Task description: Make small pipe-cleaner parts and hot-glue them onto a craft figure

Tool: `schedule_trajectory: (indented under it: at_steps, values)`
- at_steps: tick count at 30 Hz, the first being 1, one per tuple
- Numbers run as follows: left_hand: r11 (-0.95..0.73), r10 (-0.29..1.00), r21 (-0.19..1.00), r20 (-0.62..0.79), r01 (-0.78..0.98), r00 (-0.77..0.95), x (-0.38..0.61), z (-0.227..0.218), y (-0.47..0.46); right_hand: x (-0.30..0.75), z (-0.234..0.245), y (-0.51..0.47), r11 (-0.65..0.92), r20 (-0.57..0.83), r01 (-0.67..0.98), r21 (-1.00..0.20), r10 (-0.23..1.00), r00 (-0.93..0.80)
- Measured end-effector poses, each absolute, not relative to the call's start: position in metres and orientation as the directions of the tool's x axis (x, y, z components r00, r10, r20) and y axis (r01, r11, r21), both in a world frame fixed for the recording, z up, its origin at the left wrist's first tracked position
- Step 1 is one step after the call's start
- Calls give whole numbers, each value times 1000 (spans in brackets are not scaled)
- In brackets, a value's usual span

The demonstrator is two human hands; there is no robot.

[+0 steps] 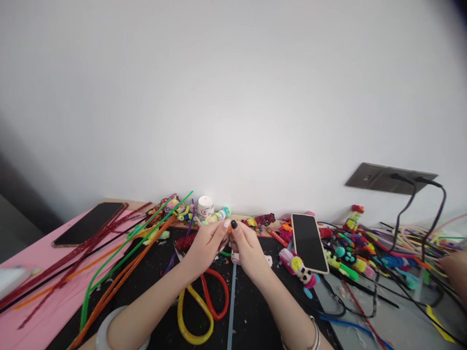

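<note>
My left hand (206,247) and my right hand (251,252) meet above the black mat (251,311), thumbs side by side and fingers curled in. A small orange bit (229,230) shows between the thumb tips; most of what they pinch is hidden. Under my wrists lie scissors with one yellow handle loop (195,335) and one red loop (219,318). A pale grey-blue strip (232,306) runs toward me between my forearms. To the right of my right hand rests a pipe-cleaner doll (301,270) in pink, yellow and white.
Red, green and orange pipe cleaners (126,265) spread across the left side. One phone (89,223) lies left, another phone (310,243) right. A white paper cup (206,208) stands by the wall. Colourful pieces and black cables (397,218) crowd the right, near another person's hand (456,270).
</note>
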State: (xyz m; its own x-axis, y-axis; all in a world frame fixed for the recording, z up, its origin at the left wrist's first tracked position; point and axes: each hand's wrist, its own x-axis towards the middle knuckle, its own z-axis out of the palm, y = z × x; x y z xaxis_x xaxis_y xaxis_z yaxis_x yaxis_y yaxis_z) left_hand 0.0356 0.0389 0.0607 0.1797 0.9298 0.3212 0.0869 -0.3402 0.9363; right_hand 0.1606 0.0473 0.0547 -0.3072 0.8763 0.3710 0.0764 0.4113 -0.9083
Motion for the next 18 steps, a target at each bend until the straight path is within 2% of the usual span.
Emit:
schedule_trajectory:
  at_steps: [7,13,18]
  values:
    - [-328,928,944,318,20,192,36,69,33,163,62,43,309,307,-50,-950,884,-353]
    - [-298,937,954,296,-19,186,36,71,32,163,62,46,134,239,-260,-956,872,-428]
    - [-280,943,959,281,-31,179,37,70,33,161,58,47,139,233,-253,-957,889,-393]
